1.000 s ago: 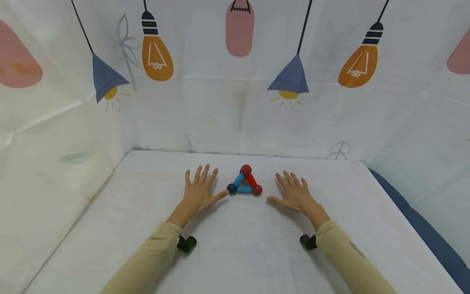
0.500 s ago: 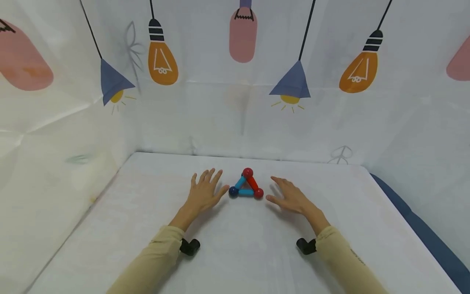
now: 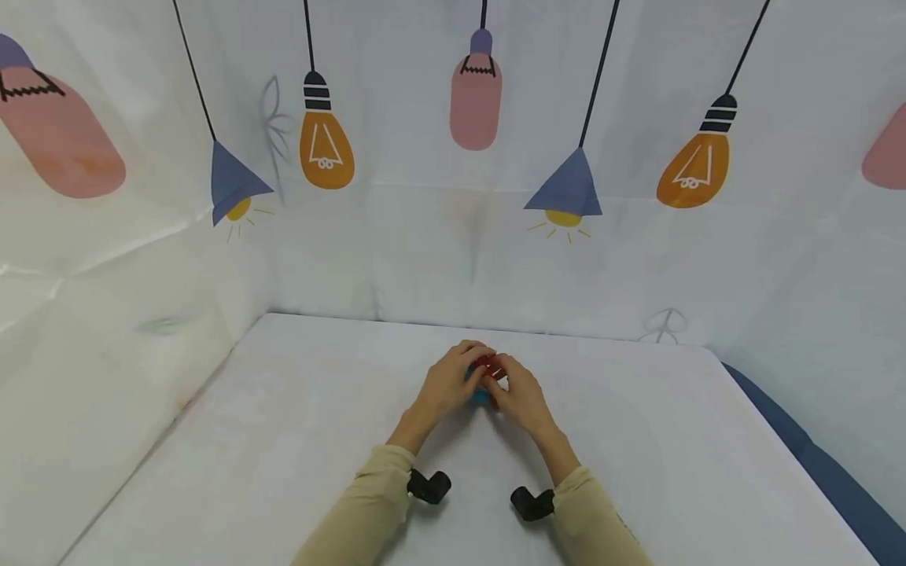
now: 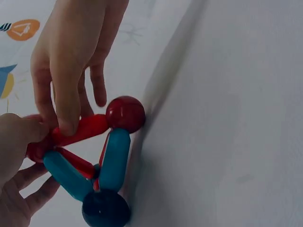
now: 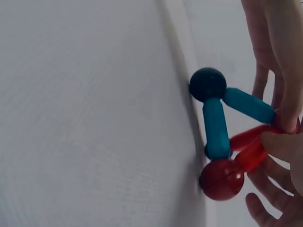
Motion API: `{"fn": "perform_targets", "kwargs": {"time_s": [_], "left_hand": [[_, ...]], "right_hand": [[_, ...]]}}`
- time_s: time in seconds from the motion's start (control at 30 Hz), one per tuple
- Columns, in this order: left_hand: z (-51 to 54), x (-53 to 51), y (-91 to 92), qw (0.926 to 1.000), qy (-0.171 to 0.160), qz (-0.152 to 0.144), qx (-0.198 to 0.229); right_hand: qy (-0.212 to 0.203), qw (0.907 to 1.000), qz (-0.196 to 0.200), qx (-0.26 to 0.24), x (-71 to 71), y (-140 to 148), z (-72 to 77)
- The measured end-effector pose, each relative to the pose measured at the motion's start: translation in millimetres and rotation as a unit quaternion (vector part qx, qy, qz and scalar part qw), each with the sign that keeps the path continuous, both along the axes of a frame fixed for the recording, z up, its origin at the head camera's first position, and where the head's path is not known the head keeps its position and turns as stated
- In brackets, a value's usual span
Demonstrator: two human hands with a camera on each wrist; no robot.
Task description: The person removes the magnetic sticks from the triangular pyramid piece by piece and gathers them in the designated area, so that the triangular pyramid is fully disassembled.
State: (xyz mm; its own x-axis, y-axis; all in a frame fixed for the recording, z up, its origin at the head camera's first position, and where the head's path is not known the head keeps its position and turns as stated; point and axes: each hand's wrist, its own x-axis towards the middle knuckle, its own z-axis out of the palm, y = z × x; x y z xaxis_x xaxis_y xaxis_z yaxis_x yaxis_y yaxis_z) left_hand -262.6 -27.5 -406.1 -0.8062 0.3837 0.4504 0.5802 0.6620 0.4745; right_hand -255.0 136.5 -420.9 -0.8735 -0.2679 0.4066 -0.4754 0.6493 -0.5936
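Both hands meet over a small frame of balls and rods (image 3: 480,396) near the table's back. My left hand (image 3: 444,385) holds its top red ball, thumb against it; in the left wrist view this hand (image 4: 13,146) comes from the left edge. From the other side my right hand (image 3: 525,402) pinches the red rod (image 4: 87,128) beside that ball; its thumb lies on the rod in the right wrist view (image 5: 284,146). A dark blue ball (image 5: 208,84), another red ball (image 5: 221,179) and teal rods (image 5: 216,127) form a triangle with them. More rods behind are partly hidden.
A white table (image 3: 297,409) lies under the forearms. Behind it hangs a pale sheet (image 3: 410,259) with printed lamps, and another stretch of sheet rises along the left side. Dark blue material (image 3: 793,440) runs past the right edge. Black devices (image 3: 429,486) are on both wrists.
Both hands have come inward from either side of the frame and taken hold of its top part. Their fingers, spread before, are now bent around it. The head view has tilted slightly upward.
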Motion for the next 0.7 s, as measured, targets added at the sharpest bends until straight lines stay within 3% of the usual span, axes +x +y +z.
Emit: {"fn": "perform_targets", "kwargs": {"time_s": [0.17, 0.3, 0.53, 0.7], "left_hand": [[-10.7, 0.6, -9.2, 0.9969, 0.012, -0.021, 0.075], [-15.7, 1.5, -13.5, 0.9939, 0.012, -0.035, 0.104], [-18.0, 0.7, -20.3, 0.9911, 0.01, -0.008, 0.133], [-12.7, -8.9, -43.9, 0.987, -0.023, 0.034, 0.156]], "right_hand": [[0.006, 0.9997, 0.007, -0.021, 5.0, -6.0, -8.5], [-0.012, 0.9996, 0.023, -0.008, 5.3, -10.8, -15.2], [-0.022, 0.9993, 0.002, -0.03, 6.9, -10.1, -15.8], [-0.069, 0.9952, -0.011, -0.069, -3.7, 7.7, -10.0]]}}
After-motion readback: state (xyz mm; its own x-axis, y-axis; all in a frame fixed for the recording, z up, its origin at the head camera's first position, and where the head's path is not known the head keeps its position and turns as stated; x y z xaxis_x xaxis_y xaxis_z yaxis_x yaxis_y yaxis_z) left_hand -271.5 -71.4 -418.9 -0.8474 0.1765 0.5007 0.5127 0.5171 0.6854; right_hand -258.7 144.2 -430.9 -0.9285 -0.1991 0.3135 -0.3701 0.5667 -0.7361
